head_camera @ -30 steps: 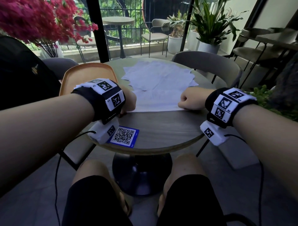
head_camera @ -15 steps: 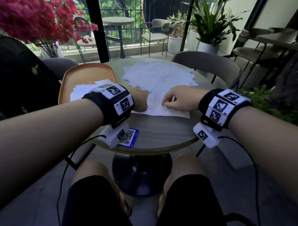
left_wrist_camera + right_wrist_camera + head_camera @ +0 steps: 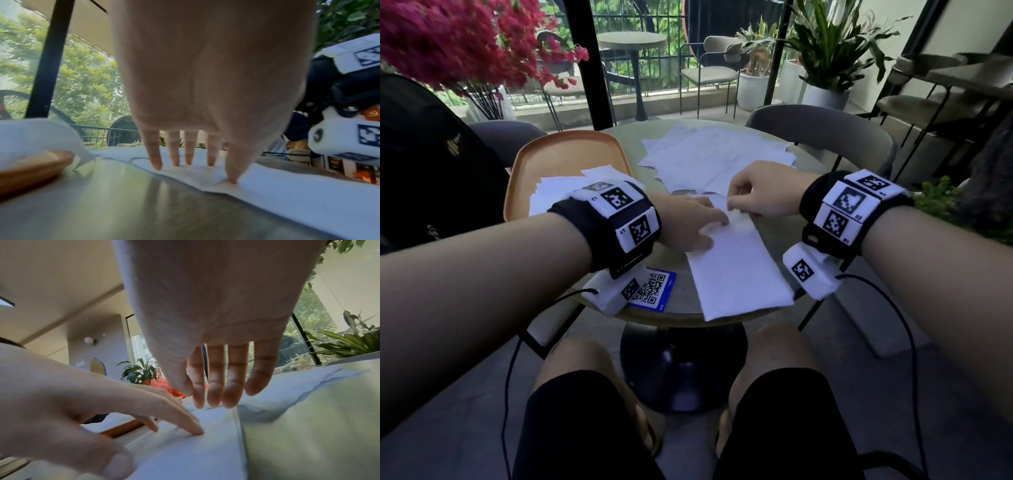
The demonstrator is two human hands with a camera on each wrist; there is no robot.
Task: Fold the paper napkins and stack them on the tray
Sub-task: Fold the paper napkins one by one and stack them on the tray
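One folded napkin (image 3: pixel 736 270) at near table (image 3: pixel 599 425) edge; left hand (image 3: pixel 688 226) presses it with straight spread fingers (image 3: pixel 154 155), right hand (image 3: pixel 760 195) pinches its far end. One orange tray (image 3: pixel 565 154) left, holding napkin stack (image 3: pixel 558 192), count unclear. Unfolded napkin pile (image 3: pixel 715 154) beyond. Only head view shows QR card (image 3: pixel 654 287)
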